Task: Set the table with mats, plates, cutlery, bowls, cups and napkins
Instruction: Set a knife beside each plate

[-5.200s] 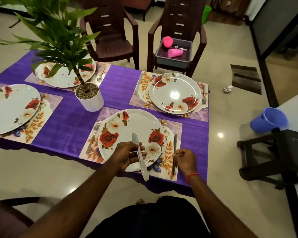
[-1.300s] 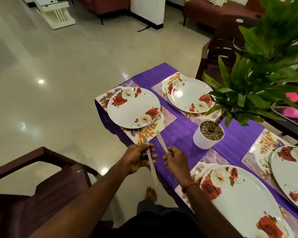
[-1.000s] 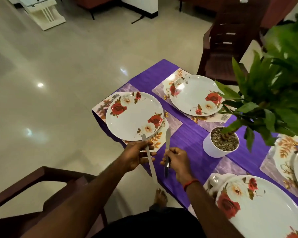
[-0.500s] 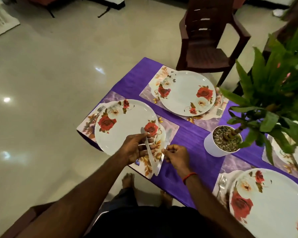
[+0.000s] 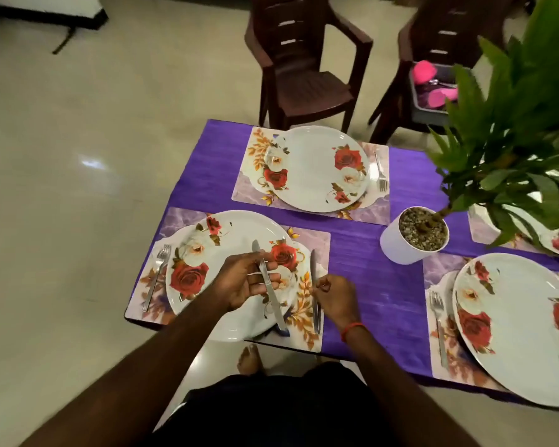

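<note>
Potted plant (image 5: 398, 250) on purple cloth (image 5: 368, 285), brown chair (image 5: 304, 88) — far side

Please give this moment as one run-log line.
left hand: holds spare knife over near plate | right hand: pinches table knife on mat, right of plate | fork: left of plate

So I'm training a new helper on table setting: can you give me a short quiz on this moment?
1. True or false: the left hand grips a knife above the near plate.
2. The fork by the near plate lies on its: A left, B right, C far side?
3. Fill in: the right hand pinches a second knife lying on the mat to that plate's ____.
Key: 1 true; 2 A; 3 right.
</note>
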`<state>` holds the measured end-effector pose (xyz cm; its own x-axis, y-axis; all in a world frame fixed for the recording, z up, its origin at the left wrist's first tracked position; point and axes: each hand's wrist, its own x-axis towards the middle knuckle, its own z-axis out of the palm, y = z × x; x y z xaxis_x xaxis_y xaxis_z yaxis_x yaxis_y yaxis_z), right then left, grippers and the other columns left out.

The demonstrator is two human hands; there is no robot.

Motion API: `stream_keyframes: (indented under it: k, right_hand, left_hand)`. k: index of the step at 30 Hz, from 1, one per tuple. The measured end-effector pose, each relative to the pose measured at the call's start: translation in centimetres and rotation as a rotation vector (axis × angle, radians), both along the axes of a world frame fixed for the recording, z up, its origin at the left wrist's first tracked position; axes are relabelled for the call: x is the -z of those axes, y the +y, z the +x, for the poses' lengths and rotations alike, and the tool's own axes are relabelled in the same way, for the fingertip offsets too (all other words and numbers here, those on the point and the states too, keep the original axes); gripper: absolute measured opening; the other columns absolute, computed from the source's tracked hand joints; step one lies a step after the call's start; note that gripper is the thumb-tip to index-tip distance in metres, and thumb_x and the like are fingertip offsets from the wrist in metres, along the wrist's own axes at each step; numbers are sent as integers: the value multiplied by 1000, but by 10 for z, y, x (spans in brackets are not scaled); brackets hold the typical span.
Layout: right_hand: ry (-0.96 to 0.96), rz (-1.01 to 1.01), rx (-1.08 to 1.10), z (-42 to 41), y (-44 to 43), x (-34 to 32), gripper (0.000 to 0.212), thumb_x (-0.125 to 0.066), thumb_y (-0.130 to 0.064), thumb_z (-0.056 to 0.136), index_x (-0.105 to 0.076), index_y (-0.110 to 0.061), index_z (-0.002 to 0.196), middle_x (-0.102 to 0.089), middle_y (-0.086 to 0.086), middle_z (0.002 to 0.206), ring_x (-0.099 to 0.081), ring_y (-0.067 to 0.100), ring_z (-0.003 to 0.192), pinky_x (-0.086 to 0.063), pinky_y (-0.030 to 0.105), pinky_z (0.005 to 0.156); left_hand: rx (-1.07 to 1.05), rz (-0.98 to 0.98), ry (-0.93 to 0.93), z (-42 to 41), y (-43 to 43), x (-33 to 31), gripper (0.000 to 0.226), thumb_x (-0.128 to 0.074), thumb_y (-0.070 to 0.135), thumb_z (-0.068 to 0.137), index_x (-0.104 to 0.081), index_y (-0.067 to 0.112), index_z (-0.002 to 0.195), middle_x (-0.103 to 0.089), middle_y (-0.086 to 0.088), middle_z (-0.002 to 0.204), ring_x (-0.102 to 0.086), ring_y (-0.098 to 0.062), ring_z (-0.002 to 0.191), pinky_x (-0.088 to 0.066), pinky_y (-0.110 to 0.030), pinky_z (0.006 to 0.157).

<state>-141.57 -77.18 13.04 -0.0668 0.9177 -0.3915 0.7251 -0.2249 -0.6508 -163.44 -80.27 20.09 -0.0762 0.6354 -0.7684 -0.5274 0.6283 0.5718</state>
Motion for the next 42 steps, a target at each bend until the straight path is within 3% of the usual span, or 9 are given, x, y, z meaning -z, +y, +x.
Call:
stream_keyframes:
  k: [2,6,11,15,22,27,42]
  right_hand:
    - [-26,14,40,-2,-4,3,12,-81,-24,83,-74,-15,87,-69,-5,80,-62,10,73,-46,13,60]
    - [-53,43,97,-4,-12,9,20,-77,-26,86,-71,-17,102,-74,4,97,-68,18,85,-59,33,75]
    - [-162,123,-16,-6,-28,12,31,-72,-32,90,-64,-22,118,-68,1,102,-62,17,92,-54,33,77]
    - [-244,151,-60,-8,-34,17,20,-60,-32,97,-66,-23,114,-66,0,105,-59,18,97,-49,29,78]
    - [-263,158,0,-7,-40,22,25,-55,-31,100,-65,-19,119,-65,2,110,-60,18,102,-53,31,87]
    - [-306,174,20,-8,-44,25,28,-49,-34,102,-63,-17,120,-65,4,112,-60,18,103,-53,32,89]
    - [-404,139,54,-10,-50,23,34,-45,-40,104,-63,-15,118,-65,5,110,-61,17,100,-51,29,88]
  left_hand:
    - [42,-1,-9,-7,0,4,26,-57,18,101,-68,-2,113,-71,-26,115,-75,-40,92,-63,-45,72]
    - [114,-2,-7,-18,5,5,27,-55,17,102,-68,-3,114,-72,-25,114,-75,-38,89,-63,-42,68]
    - [158,1,-12,-20,15,3,28,-55,15,102,-66,-4,119,-71,-28,114,-75,-39,90,-63,-43,66]
    - [203,2,-22,-16,24,1,25,-54,16,103,-69,-2,112,-75,-22,102,-76,-37,89,-64,-45,70]
    - [276,-21,-32,-11,32,3,28,-55,19,103,-68,-2,115,-75,-22,107,-74,-40,97,-58,-54,91]
    - [313,-35,-31,-11,32,7,30,-56,20,103,-67,-2,119,-74,-22,111,-73,-42,101,-63,-49,79]
    - [350,-44,-33,-13,29,9,29,-57,21,103,-65,-1,119,-74,-23,111,-73,-41,100,-62,-50,82]
